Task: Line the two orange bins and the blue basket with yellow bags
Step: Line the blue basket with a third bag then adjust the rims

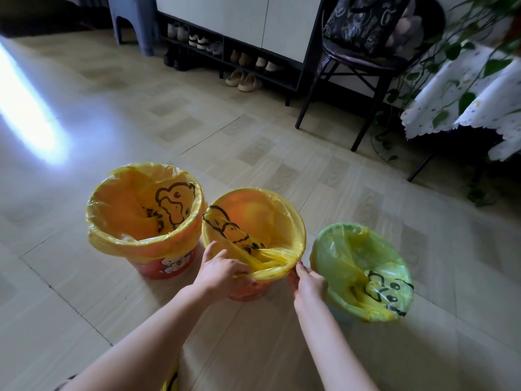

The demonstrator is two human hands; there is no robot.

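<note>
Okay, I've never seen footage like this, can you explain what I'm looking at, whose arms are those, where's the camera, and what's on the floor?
There is no machine here. A camera worn on a person's head looks down at their own arms. Three containers stand on the tiled floor: the left orange bin, the middle orange bin, and a basket on the right, each with a yellow bag in it. The left hand grips the bag's edge at the near rim of the middle bin. The right hand touches that rim too.

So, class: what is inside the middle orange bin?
A yellow bag with black cartoon print lines the middle orange bin, its edge folded over the rim, where the left hand and right hand grip it. The bag covers the bin's bottom.
</note>
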